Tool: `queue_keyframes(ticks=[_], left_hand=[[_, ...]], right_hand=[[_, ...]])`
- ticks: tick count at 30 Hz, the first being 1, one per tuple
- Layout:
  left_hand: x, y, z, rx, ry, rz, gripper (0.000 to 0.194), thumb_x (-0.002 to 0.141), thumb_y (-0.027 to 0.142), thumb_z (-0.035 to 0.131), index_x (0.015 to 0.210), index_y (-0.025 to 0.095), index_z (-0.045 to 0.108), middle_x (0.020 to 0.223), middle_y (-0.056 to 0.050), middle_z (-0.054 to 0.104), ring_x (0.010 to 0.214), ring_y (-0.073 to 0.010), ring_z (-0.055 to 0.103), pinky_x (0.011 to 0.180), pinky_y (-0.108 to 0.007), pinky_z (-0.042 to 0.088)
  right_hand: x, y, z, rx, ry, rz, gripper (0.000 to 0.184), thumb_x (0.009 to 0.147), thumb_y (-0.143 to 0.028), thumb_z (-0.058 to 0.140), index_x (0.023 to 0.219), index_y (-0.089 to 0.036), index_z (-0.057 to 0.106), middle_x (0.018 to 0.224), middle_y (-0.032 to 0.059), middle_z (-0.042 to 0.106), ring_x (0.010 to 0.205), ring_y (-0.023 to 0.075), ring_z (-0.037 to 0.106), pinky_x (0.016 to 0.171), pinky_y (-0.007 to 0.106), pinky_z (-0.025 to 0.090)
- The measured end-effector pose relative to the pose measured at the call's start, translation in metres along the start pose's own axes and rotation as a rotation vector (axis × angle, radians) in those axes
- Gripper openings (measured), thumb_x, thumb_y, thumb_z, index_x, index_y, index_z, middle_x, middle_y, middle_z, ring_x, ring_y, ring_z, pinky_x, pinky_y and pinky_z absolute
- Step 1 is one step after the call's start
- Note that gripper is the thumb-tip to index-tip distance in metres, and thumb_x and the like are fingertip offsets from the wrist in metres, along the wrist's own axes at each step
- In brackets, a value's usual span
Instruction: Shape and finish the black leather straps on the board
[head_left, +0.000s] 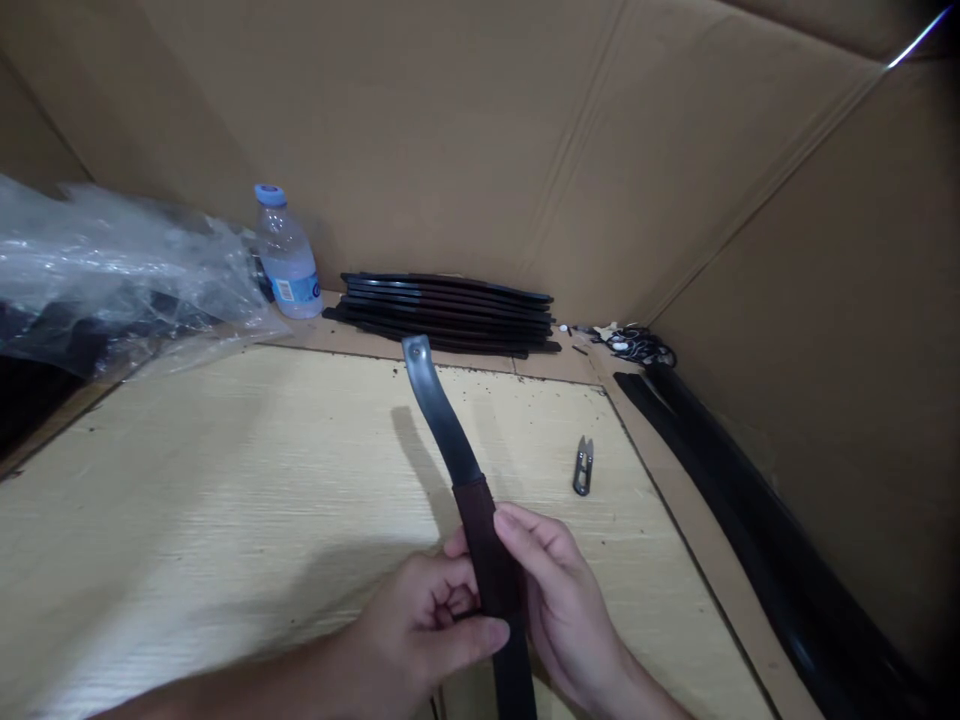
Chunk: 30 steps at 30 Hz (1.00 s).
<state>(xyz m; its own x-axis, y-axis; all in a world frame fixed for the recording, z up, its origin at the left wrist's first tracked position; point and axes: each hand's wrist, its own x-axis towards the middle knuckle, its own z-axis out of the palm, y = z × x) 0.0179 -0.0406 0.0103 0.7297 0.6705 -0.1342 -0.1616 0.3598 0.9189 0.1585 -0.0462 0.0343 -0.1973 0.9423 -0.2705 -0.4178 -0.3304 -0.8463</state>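
Observation:
A long black strap [442,418] with a dark brown sleeve [485,545] around its middle runs up from the bottom edge, its far end slightly bent and showing a small hole. My left hand [439,620] grips it from the left, thumb lying across the front just below the sleeve. On the other side, my right hand [559,595] pinches the sleeve's right edge between thumb and fingers. The strap's lower end is cut off by the frame. Thread snips [583,468] lie on the table to the right of the strap, apart from both hands.
A stack of similar dark straps [450,312] lies against the cardboard wall [420,120]. Left of it stand a water bottle [289,262] and clear plastic bags [142,265]. Tangled black cord [637,345] and long black strips [739,510] line the right side of the wooden table [225,480].

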Motion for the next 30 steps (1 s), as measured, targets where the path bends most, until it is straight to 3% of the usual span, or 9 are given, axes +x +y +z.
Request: queue_keyframes(ticks=[12,17,21,25,30], left_hand=[[0.001,-0.005,0.004,-0.074,-0.008,-0.037,0.007,0.079,0.017,0.061,0.085,0.014,0.06,0.082,-0.001,0.06,0.078,-0.0127,0.054,0.072,-0.025,0.04],[0.002,0.001,0.003,-0.134,-0.024,0.019,0.022,0.079,0.015,0.062,0.1,0.02,0.061,0.088,0.0,0.061,0.084,-0.0125,0.055,0.08,-0.026,0.04],[0.003,0.006,0.003,-0.125,-0.017,0.004,0.017,0.078,0.016,0.062,0.095,0.018,0.065,0.077,0.001,0.059,0.071,-0.0087,0.052,0.071,-0.022,0.04],[0.004,0.003,0.004,-0.125,-0.018,0.05,0.024,0.079,0.017,0.062,0.103,0.021,0.063,0.082,0.001,0.06,0.073,-0.009,0.052,0.072,-0.022,0.04],[0.004,-0.002,0.004,-0.117,-0.059,0.063,0.025,0.082,0.017,0.059,0.105,0.023,0.062,0.089,0.0,0.063,0.08,-0.0106,0.054,0.075,-0.023,0.04]], right_hand=[[-0.004,0.004,0.007,-0.073,0.082,-0.012,0.032,0.086,-0.038,0.055,0.076,-0.011,0.069,0.066,0.0071,0.068,0.053,0.0144,0.063,0.05,0.025,0.05],[-0.002,0.006,0.005,0.07,0.095,0.043,0.024,0.084,-0.035,0.058,0.08,-0.016,0.07,0.068,0.0042,0.068,0.057,0.014,0.064,0.053,0.024,0.051],[-0.003,0.007,0.003,0.09,0.057,0.018,0.017,0.084,-0.031,0.059,0.087,-0.018,0.07,0.074,0.0036,0.069,0.062,0.0128,0.064,0.057,0.023,0.051],[-0.003,0.007,0.003,0.029,-0.003,0.018,0.022,0.088,-0.031,0.054,0.089,-0.015,0.069,0.081,0.007,0.069,0.065,0.0143,0.065,0.06,0.026,0.051],[-0.002,0.007,0.006,-0.031,0.029,0.01,0.029,0.089,-0.035,0.051,0.082,-0.013,0.068,0.075,0.0077,0.07,0.064,0.0157,0.066,0.061,0.028,0.052]])
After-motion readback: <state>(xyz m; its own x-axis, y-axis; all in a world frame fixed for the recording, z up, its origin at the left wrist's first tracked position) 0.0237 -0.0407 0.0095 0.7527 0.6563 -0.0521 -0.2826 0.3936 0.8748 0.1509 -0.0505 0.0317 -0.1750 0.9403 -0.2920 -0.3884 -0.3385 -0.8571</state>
